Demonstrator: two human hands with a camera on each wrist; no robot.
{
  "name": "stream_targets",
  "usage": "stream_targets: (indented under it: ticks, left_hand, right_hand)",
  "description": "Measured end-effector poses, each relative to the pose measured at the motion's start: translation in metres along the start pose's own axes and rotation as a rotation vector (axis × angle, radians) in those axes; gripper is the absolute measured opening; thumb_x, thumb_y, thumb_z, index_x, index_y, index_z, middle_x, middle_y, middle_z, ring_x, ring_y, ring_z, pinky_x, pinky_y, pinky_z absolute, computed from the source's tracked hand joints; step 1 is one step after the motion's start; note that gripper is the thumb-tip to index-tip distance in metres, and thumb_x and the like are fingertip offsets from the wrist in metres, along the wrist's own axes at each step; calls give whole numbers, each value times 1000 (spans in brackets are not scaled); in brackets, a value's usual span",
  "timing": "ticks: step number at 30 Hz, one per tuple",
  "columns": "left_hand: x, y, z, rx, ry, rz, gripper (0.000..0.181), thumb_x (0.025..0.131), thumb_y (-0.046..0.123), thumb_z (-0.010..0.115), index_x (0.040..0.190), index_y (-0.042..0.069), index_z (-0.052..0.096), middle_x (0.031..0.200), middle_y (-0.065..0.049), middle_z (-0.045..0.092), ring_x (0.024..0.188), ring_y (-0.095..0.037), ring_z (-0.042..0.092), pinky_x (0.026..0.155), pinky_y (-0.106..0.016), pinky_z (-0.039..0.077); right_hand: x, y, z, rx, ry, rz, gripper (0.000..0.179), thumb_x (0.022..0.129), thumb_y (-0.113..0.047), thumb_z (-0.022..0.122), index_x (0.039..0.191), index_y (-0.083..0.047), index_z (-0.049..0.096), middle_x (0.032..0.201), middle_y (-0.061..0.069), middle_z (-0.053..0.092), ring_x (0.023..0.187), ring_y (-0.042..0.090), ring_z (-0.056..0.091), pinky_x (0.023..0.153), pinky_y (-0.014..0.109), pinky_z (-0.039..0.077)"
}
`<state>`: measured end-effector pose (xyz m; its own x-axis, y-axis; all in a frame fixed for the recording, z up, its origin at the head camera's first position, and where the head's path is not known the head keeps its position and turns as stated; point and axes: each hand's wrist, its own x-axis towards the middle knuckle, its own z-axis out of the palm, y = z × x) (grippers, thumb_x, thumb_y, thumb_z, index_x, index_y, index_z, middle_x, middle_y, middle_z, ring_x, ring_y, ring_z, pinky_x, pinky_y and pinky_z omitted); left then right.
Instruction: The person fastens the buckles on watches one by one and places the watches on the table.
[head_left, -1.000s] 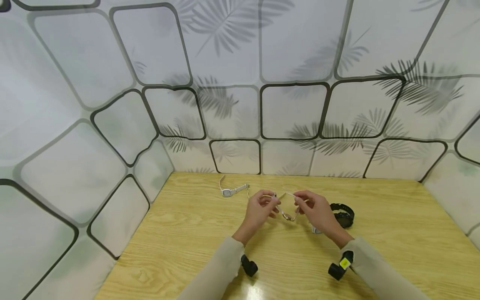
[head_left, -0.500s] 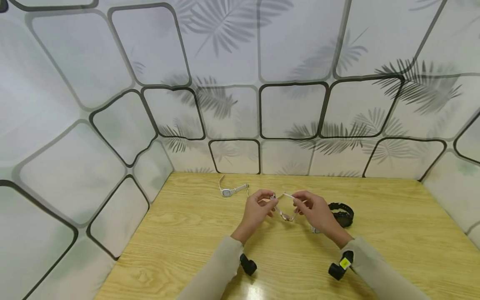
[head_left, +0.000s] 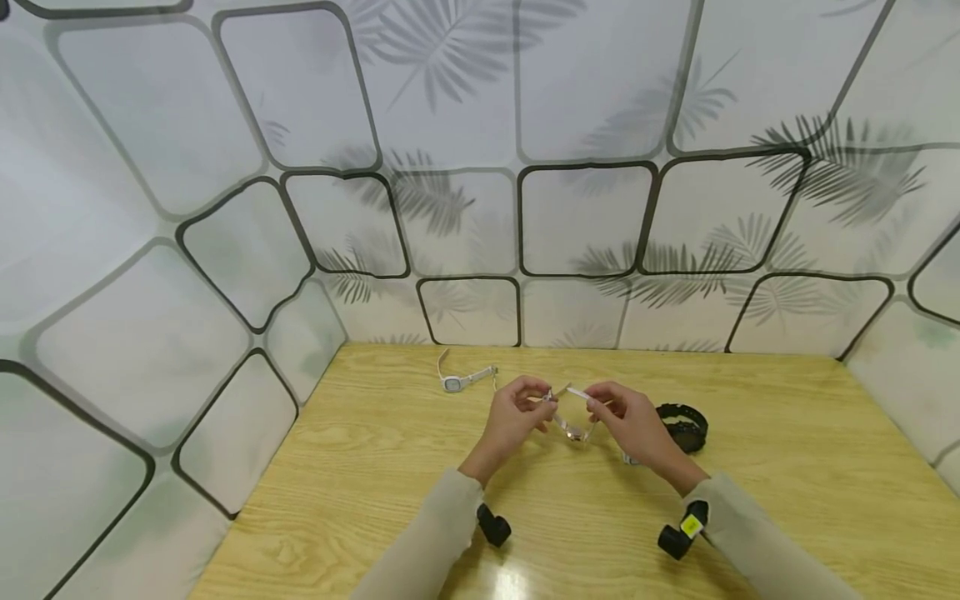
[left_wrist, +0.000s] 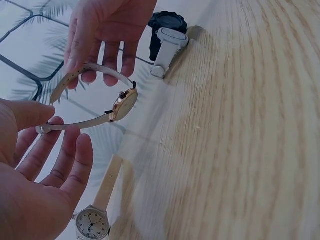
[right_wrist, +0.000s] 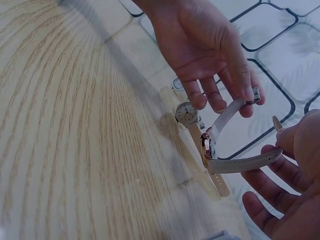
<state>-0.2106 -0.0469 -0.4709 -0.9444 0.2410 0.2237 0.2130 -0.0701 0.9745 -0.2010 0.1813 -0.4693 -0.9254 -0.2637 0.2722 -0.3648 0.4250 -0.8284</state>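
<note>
Both hands hold one wristwatch (head_left: 575,433) with a rose-gold case and a pale strap, raised off the table. My left hand (head_left: 517,421) pinches the strap at its buckle (right_wrist: 256,95) between thumb and fingers. The holed strap end (left_wrist: 64,85) is pinched by my right hand (head_left: 628,419), its tip pointing towards the left hand. Between the hands the case hangs lowest, and the strap makes an unclosed loop. The two strap ends are close but apart.
On the wooden table (head_left: 360,500) a white square-faced watch (head_left: 453,384) lies at the back left. A round-faced watch (left_wrist: 92,222) rests by my left hand. Right of it all are a black watch (head_left: 688,433) and a white watch (left_wrist: 172,37). A patterned curtain (head_left: 585,225) surrounds the table.
Both hands stay nearly in place and keep their holds. The watch case has risen and turned slightly, and the strap ends between the fingers have shifted a little.
</note>
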Motion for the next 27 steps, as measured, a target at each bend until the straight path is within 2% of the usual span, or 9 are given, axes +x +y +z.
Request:
stream_targets:
  ticks: [3,5,9,13,17,22,27]
  left_hand:
    - [0,0,0,25,8,3,23,95,0,72,116,-4,67,111,-24,71,86,-39,71,63,-34,60]
    - [0,0,0,51,22,2,21,94,-1,73,115,-4,68,111,-23,71,84,-35,71,63,-33,61]
    - [1,-2,-1,83,40,-3,20,93,-2,74,111,-5,69,110,-19,69,79,-19,71,66,-43,62]
    - [1,-2,-2,88,32,-8,24,91,-2,76,112,-11,66,108,-18,67,79,-13,69,70,-52,61]
    - [1,-1,-2,97,27,-17,25,90,-1,78,110,-9,66,107,-18,69,79,-12,69,71,-53,61]
    - [0,0,0,81,25,-11,22,90,3,79,107,-5,67,102,-23,72,77,-13,68,71,-55,60]
    - [2,0,2,50,35,-15,21,92,5,78,108,-5,68,100,-24,74,80,-26,72,72,-50,62]
  right_hand:
    - [0,-1,0,0,-2,3,25,106,-25,60,123,-6,67,104,18,69,85,34,70,55,30,48]
    - [0,-2,-1,1,-1,3,25,106,-24,60,123,-6,67,104,18,69,86,34,69,54,30,48]
    - [-1,-3,-2,3,-1,2,25,106,-24,60,123,-6,67,104,18,69,86,33,69,55,30,48]
    - [-1,-3,-2,-8,-4,10,23,106,-24,60,123,-9,67,104,18,69,86,31,70,56,29,48]
    - [-2,-3,-3,-17,-8,14,23,106,-23,60,123,-9,67,105,17,70,86,27,70,57,29,49]
    - [-2,-4,-3,-15,-16,9,21,106,-20,61,123,-10,67,106,17,70,86,24,70,59,30,50]
    - [-2,-4,-3,-17,-27,-9,19,106,-17,61,122,-10,67,106,17,70,86,26,70,61,30,51]
